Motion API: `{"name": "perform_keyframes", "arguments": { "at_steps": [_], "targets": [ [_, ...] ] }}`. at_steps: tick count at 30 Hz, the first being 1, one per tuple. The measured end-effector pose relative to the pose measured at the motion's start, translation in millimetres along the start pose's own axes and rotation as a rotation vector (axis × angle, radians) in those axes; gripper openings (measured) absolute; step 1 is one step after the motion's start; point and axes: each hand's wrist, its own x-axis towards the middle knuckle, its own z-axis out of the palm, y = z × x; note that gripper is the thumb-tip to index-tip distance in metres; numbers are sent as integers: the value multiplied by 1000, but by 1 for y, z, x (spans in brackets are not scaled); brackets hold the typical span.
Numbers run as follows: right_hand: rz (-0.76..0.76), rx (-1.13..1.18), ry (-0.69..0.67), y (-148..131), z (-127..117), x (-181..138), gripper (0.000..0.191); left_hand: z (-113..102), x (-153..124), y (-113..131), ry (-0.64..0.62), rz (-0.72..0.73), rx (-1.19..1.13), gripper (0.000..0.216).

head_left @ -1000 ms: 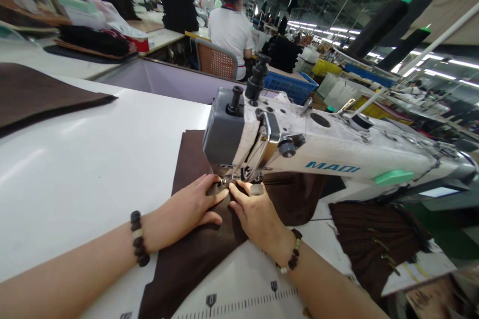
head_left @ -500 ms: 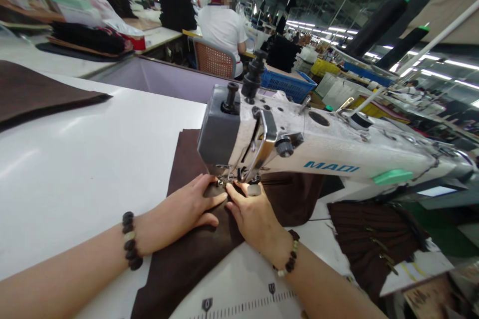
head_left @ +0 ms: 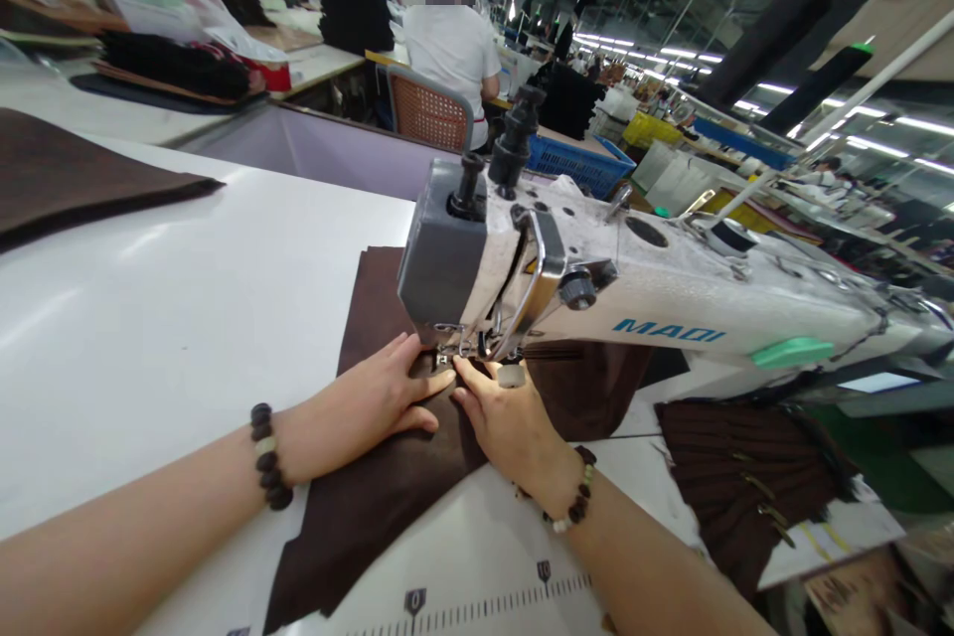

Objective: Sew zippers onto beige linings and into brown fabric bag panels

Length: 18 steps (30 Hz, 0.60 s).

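Observation:
A dark brown fabric panel [head_left: 388, 507] lies on the white table beneath the head of a sewing machine [head_left: 596, 288]. My left hand [head_left: 373, 397] rests on the panel just left of the presser foot [head_left: 445, 359], fingers stretched out and thumb apart. On the other side my right hand [head_left: 514, 417] presses the same cloth, its fingers extended toward the foot. Both hands are flat on the fabric rather than wrapped round it. Some right fingertips are hidden behind the machine's lower parts. The needle itself is too small to make out.
More brown fabric [head_left: 89, 179] lies at the table's left. Several brown pieces with zippers [head_left: 745, 477] sit at the right. A printed ruler scale [head_left: 477, 606] runs along the front. Thread cones [head_left: 775, 50] stand upper right. A seated person in white [head_left: 451, 60] works ahead.
The brown panel has slid slightly away from me toward the machine, with both hands on it. The camera view has shifted a little, so the machine appears farther right.

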Motion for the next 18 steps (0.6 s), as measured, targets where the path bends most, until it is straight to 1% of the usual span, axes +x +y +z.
{"name": "perform_keyframes", "arguments": {
  "at_steps": [7, 12, 18],
  "targets": [
    [-12, -8, -9, 3, 3, 0, 33, 1, 1, -2, 27, 11, 6, 50],
    [-16, -24, 13, 3, 2, 1, 34, 4, 0, -4, 7, 17, 54, 52],
    [-16, -51, 34, 2, 2, 0, 31, -2, 4, -1, -15, 12, 93, 47]
  ]
}}
